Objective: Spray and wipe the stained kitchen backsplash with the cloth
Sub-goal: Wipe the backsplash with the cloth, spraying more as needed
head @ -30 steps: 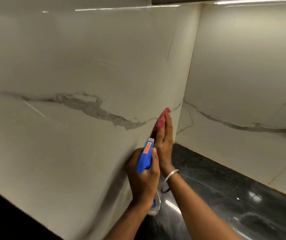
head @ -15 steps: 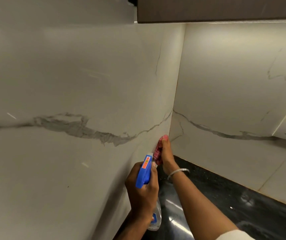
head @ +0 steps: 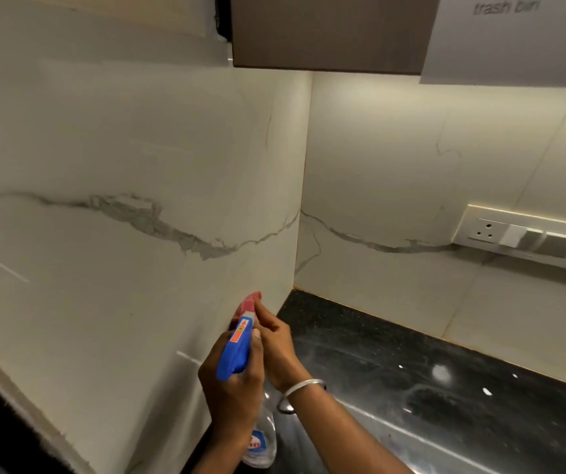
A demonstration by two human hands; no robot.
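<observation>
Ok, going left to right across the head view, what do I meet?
Grey vein in the backsplash → left hand gripping the spray bottle → right hand pressing the cloth to the wall → socket and switch panel. Countertop omitted: it spans too wide.

The left hand point(head: 232, 388) is raised, fingers curled round the spray bottle point(head: 237, 347). Just beyond it the right hand point(head: 280, 343) reaches forward, its fingers stretched onto the cloth point(head: 249, 302); the bottle hides its grip. Both forearms are bare.
</observation>
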